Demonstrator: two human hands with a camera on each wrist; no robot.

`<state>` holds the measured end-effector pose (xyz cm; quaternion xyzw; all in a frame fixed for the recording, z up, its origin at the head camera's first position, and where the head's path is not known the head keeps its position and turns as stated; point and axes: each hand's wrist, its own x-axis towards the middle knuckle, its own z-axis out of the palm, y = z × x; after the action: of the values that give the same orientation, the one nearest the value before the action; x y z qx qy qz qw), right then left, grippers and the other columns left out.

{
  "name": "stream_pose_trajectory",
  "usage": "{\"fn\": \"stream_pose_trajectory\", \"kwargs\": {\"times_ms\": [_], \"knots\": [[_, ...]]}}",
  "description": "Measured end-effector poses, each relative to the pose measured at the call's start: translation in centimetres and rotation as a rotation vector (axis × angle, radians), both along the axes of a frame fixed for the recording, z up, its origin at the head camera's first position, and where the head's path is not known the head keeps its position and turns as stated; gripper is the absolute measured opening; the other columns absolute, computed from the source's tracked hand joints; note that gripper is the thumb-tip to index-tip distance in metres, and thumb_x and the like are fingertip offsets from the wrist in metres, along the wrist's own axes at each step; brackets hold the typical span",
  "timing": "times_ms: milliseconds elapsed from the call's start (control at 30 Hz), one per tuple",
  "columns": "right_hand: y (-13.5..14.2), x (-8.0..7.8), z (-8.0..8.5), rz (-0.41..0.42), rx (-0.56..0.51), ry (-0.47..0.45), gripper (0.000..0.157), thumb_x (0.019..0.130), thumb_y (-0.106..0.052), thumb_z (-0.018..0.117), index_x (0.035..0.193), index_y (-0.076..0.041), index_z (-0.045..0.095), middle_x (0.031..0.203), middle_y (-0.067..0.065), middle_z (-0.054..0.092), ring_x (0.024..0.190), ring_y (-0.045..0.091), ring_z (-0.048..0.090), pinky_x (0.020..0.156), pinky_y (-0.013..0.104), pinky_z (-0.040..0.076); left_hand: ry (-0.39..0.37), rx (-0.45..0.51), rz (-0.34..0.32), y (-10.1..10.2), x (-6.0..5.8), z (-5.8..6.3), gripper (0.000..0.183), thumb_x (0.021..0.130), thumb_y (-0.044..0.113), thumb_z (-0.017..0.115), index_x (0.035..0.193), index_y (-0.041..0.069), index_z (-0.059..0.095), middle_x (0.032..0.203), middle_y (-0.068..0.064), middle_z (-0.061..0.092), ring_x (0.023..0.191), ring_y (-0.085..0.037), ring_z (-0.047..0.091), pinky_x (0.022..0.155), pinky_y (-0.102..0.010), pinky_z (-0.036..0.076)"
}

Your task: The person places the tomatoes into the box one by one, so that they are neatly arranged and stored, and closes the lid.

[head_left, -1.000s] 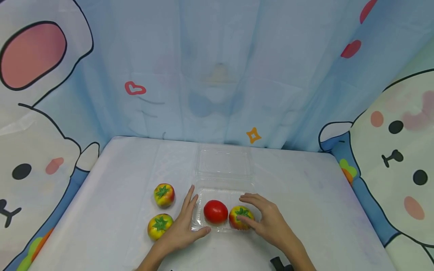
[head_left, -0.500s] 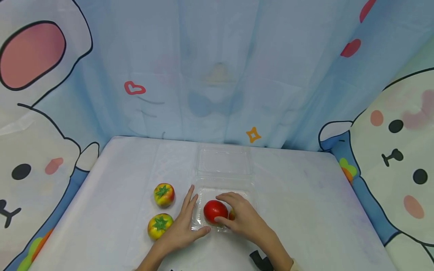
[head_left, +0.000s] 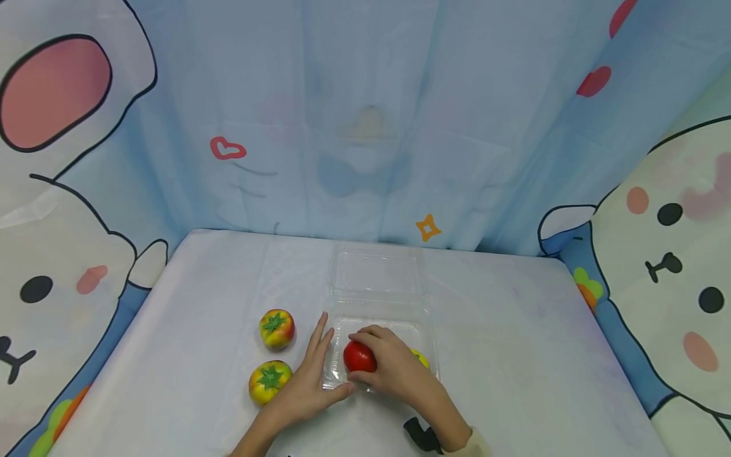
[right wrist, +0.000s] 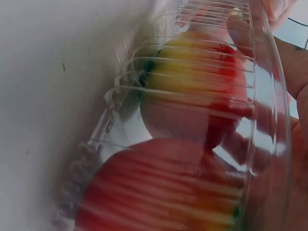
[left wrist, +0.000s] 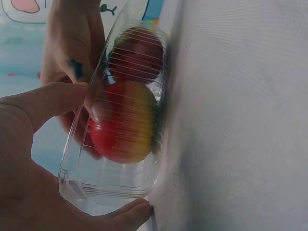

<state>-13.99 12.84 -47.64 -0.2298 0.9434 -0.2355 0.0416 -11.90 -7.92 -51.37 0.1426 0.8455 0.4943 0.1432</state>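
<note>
A clear hinged plastic box (head_left: 337, 346) lies open on the table, its lid folded back. Inside it is a red tomato (head_left: 357, 357), which my right hand (head_left: 394, 365) grips from above, thumb in front and fingers behind. To its right sits a second tomato (head_left: 421, 357), red and yellow, mostly hidden by that hand; its red side (right wrist: 159, 192) shows through the box wall in the right wrist view. My left hand (head_left: 302, 388) rests against the box's left side, fingers straight and spread, thumb at the front edge; in the left wrist view its thumb (left wrist: 62, 98) touches the rim.
Two red-and-yellow tomatoes with green tops, one farther back (head_left: 276, 329) and one nearer (head_left: 268, 381), lie left of the box beside my left hand. The box's lid (head_left: 377, 273) reaches toward the curtain (head_left: 365, 127). A black wrist camera (head_left: 421, 435) hangs by my right wrist.
My right hand has moved left from the red-and-yellow tomato in the box to the red one and closed its fingers on it. The left hand has stayed in place.
</note>
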Motion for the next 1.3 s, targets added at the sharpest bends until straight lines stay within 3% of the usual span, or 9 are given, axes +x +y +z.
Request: {"fn": "stream_pose_trajectory", "kwargs": {"times_ms": [267, 667, 800, 1067, 1300], "knots": [[-0.5, -0.3, 0.0, -0.01, 0.02, -0.029, 0.062, 0.084, -0.034, 0.091, 0.138, -0.013, 0.069, 0.132, 0.007, 0.07, 0.12, 0.027, 0.065, 0.095, 0.05, 0.065, 0.016, 0.0, -0.005, 0.0, 0.1, 0.0, 0.11, 0.09, 0.048, 0.08, 0.171, 0.011, 0.015, 0.18, 0.007, -0.012, 0.162, -0.046, 0.028, 0.119, -0.068, 0.041], [2.7, -0.9, 2.6, -0.17, -0.233, -0.008, 0.063, 0.085, -0.026, 0.091, 0.142, -0.015, 0.067, 0.134, 0.006, 0.062, 0.117, 0.025, 0.067, 0.096, 0.043, 0.066, 0.035, -0.006, -0.001, 0.1, 0.0, -0.2, 0.11, 0.088, 0.044, 0.08, 0.17, 0.008, 0.017, 0.181, 0.005, -0.012, 0.162, -0.045, 0.026, 0.119, -0.07, 0.04], [4.6, -1.4, 2.4, -0.209, -0.265, 0.001, 0.06, 0.085, -0.025, 0.09, 0.14, -0.013, 0.067, 0.135, 0.008, 0.062, 0.119, 0.027, 0.068, 0.096, 0.044, 0.065, 0.026, 0.002, 0.0, 0.1, 0.0, -0.2, 0.11, 0.088, 0.043, 0.081, 0.17, 0.009, 0.016, 0.181, 0.004, -0.013, 0.163, -0.045, 0.023, 0.119, -0.07, 0.039], [7.1, -2.0, 1.5, -0.213, -0.295, 0.06, 0.058, 0.084, -0.027, 0.091, 0.136, -0.013, 0.068, 0.134, 0.006, 0.069, 0.115, 0.023, 0.069, 0.093, 0.045, 0.066, 0.022, 0.002, 0.001, 0.1, 0.1, -0.1, 0.111, 0.088, 0.042, 0.082, 0.171, 0.01, 0.015, 0.181, 0.004, -0.014, 0.164, -0.044, 0.022, 0.122, -0.069, 0.037], [7.7, -2.3, 0.8, -0.21, -0.254, -0.012, 0.06, 0.086, -0.019, 0.089, 0.139, -0.008, 0.063, 0.135, 0.01, 0.063, 0.121, 0.028, 0.067, 0.097, 0.044, 0.064, 0.019, 0.001, 0.005, 0.2, 0.0, 0.0, 0.111, 0.089, 0.043, 0.082, 0.171, 0.009, 0.015, 0.181, 0.003, -0.014, 0.164, -0.045, 0.022, 0.121, -0.07, 0.037]]}}
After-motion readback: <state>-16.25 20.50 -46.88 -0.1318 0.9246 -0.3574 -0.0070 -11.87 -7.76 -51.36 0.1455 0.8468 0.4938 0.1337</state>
